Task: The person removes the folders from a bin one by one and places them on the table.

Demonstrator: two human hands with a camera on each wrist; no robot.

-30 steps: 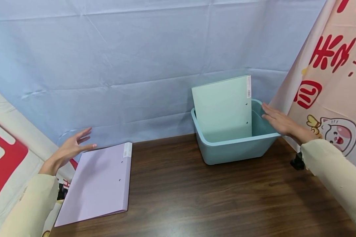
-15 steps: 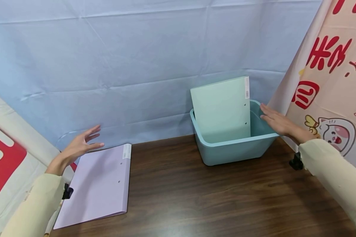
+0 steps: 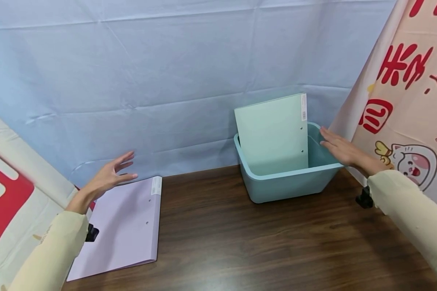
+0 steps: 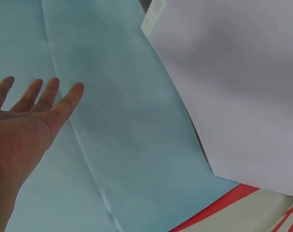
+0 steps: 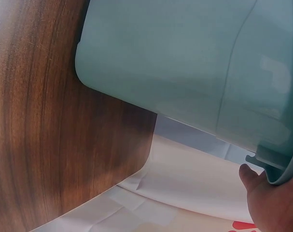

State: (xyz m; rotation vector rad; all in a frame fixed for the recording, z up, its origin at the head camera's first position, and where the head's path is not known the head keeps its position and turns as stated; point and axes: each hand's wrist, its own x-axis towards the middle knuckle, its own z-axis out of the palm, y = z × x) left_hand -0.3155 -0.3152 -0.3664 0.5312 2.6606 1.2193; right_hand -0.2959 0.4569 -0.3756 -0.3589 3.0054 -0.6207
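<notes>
A light purple folder lies flat on the left of the table, with a white label strip and two punched holes along its right edge. My left hand hovers over its far left part, fingers spread, holding nothing. In the left wrist view that hand is apart from the folder. My right hand holds the right end rim of a blue-green plastic bin. In the right wrist view the thumb is outside, just under the rim. A mint green folder stands tilted inside the bin.
The dark wood table stretches between the purple folder and the bin. A light blue cloth hangs behind. Printed banners with red characters stand at the right and left sides.
My left hand has moved to the right over the purple folder, fingers still spread. My right hand stays at the bin's rim, and both folders lie where they were.
</notes>
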